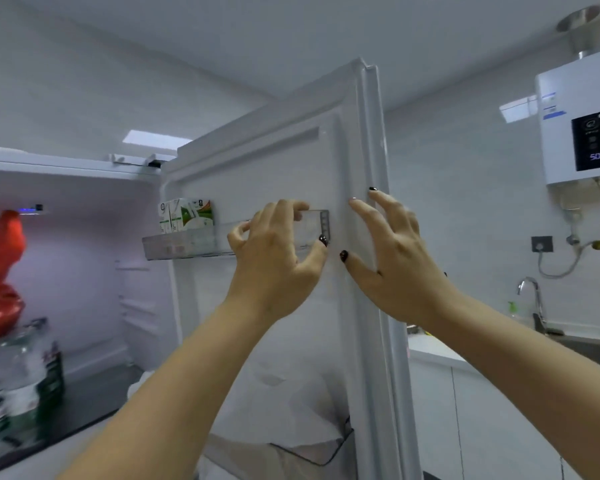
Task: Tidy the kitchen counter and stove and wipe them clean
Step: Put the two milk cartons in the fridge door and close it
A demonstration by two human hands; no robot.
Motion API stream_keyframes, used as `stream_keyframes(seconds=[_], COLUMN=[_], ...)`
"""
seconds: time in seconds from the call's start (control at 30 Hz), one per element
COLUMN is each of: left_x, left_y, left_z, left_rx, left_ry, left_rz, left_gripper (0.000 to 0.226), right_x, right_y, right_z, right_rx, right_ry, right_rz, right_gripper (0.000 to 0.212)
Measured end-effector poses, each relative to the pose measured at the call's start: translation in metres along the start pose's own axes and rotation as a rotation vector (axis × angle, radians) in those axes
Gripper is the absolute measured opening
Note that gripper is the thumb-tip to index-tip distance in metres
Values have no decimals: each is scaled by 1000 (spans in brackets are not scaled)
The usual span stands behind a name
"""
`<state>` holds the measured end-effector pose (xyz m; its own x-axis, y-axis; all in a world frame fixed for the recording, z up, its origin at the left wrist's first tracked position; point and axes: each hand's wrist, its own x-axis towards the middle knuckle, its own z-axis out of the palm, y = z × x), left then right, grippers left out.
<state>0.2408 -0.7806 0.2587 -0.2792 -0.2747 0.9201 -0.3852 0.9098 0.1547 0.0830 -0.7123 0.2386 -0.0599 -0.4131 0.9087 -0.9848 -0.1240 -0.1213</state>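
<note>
The left hand (278, 251) covers the right half of the clear door shelf (181, 242), so what its fingers (238, 237) touch there cannot be told. At nine o'clock the red bag (0, 271) and bottles (18, 382) are blurred and cut by the frame's edge, labels unreadable. The print on the cartons (186, 216) is too small to read. The sink (589, 348) at three o'clock is cut off by the right forearm.

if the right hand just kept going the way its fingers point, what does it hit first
Most likely the inner face of the open fridge door, near its right edge. The right hand has straight, spread fingers aimed up and forward at that panel, already close to it or touching; depth is unclear.
</note>
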Motion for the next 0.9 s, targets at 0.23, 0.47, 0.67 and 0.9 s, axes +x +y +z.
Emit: stream_keyframes(seconds=[0.23,0.47,0.67,0.9], left_x=[-30,-70,-82,-88], left_y=[-11,-7,-3,-30], left_z=[-75,-130,-166,-202], left_rx=[14,114,154,296], left_ry=[22,120,125,236], left_rz=[-91,-26,-20,-135], left_gripper=[48,60,61,60], right_x=[-14,-30,-19,-4], right_y=[-65,-134,-165,-204], right_z=[-7,6,23,59], right_rx=[66,381,551,746], right_ry=[106,244,176,-54], right_rz=[-40,-210,-268,-398], right_gripper=[59,49,56,55])
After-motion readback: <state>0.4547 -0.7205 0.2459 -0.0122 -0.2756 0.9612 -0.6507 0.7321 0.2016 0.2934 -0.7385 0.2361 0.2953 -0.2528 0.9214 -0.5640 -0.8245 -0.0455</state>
